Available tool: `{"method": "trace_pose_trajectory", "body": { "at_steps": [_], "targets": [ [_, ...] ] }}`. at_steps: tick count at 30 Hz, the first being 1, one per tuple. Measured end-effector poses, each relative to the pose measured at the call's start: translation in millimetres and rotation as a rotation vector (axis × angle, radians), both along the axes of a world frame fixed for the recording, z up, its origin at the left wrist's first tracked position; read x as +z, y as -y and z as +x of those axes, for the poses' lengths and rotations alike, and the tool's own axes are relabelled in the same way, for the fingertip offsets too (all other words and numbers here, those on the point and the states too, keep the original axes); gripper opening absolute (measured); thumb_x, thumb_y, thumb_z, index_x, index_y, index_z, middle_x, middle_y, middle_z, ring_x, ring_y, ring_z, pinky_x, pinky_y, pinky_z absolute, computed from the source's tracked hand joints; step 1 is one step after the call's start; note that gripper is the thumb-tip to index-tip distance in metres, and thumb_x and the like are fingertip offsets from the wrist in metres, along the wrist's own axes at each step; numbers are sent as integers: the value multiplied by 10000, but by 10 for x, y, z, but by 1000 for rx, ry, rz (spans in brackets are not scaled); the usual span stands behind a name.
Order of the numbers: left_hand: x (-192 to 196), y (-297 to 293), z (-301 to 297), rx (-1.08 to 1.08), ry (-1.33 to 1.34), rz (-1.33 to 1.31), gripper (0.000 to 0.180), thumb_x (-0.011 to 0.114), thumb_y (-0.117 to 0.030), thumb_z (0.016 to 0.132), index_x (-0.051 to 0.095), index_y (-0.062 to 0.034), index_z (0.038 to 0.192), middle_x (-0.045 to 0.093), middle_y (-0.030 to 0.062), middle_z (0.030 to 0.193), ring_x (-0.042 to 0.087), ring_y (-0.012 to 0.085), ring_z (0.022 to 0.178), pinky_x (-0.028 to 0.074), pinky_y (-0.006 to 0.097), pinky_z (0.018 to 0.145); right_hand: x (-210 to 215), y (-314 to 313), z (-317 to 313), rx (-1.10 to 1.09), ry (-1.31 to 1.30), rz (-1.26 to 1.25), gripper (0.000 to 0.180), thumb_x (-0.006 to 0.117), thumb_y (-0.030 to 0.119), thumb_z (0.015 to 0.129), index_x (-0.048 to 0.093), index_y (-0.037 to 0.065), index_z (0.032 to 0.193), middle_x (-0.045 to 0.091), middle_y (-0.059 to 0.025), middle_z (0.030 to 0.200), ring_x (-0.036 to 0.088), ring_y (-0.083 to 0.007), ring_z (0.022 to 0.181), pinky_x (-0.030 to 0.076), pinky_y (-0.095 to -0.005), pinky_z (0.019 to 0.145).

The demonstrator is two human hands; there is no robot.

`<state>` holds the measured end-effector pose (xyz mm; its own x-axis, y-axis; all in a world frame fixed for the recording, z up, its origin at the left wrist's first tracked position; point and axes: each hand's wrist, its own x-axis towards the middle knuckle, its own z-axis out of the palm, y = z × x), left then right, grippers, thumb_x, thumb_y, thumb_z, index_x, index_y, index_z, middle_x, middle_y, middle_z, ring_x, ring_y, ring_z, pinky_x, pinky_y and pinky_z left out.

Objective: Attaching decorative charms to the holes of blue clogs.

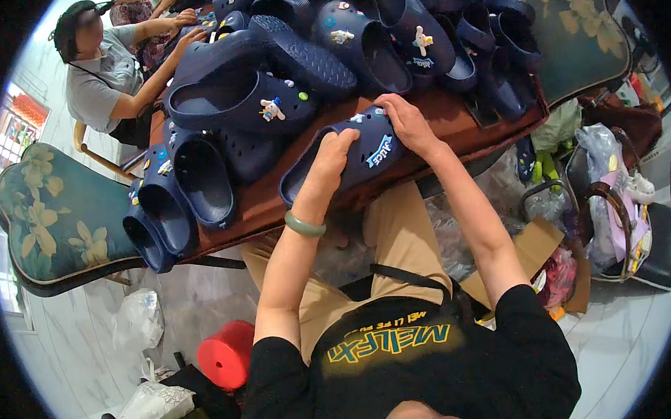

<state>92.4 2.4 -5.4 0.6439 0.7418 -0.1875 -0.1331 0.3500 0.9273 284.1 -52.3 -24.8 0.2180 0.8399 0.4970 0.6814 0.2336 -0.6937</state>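
A dark blue clog (360,163) with holes lies at the near edge of the table, its toe pointing right. Small charms and a blue lettered banner charm (379,152) sit on its upper. My left hand (335,155), below which a green bangle shows, closes on the side of the clog near its opening; part of its fingers is hidden. My right hand (409,124) wraps round the toe end from the far side. Just beyond my hands rests another blue clog (234,109) with a white character charm.
A pile of blue clogs (299,54) covers much of the brown-clothed table (452,133). Several stand at its left edge. Floral chair backs (73,213) flank the table. A person (101,70) works at the far left. A red stool (227,355) and bags are on the floor.
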Motion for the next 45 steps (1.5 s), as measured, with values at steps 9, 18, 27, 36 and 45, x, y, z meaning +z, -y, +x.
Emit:
{"method": "trace_pose_trajectory", "body": {
  "at_steps": [9, 18, 27, 36, 45],
  "targets": [
    [-68, 3, -26, -45, 82, 18, 260, 551, -176, 842, 632, 40, 963, 663, 80, 842, 634, 137, 688, 508, 258, 615, 188, -11, 15, 215, -177, -226, 228, 548, 190, 933, 604, 26, 1081, 604, -54, 1102, 547, -155, 1055, 400, -273, 943],
    [-40, 3, -63, -84, 17, 16, 268, 580, -178, 841, 629, 35, 997, 671, 79, 855, 647, 137, 700, 526, 260, 625, 167, -258, -125, -205, 124, -239, 252, 557, 274, 909, 628, 32, 903, 646, -174, 845, 609, -340, 819, 467, -399, 735],
    [-62, 9, -9, -148, 136, 68, 232, 612, -119, 850, 627, 9, 1044, 671, 65, 924, 654, 134, 770, 534, 264, 688, 341, -174, -54, 235, 20, -239, 318, 487, 298, 942, 644, 54, 1071, 665, -136, 1035, 629, -274, 956, 467, -369, 859],
    [-42, 8, -132, -165, 127, 90, 210, 604, -104, 842, 629, -13, 1030, 660, 42, 935, 638, 121, 787, 518, 257, 696, 319, -332, -189, 320, 415, -230, 275, 491, 373, 905, 665, 180, 997, 623, -58, 945, 564, -273, 946, 451, -394, 812],
    [-19, 2, -46, -110, -8, 91, 215, 602, -155, 831, 637, -4, 979, 658, 46, 881, 625, 123, 732, 495, 250, 651, 337, -546, -373, -21, 280, -409, 429, 531, 458, 893, 683, 69, 795, 661, -86, 779, 639, -268, 784, 483, -382, 710]
  ]
}}
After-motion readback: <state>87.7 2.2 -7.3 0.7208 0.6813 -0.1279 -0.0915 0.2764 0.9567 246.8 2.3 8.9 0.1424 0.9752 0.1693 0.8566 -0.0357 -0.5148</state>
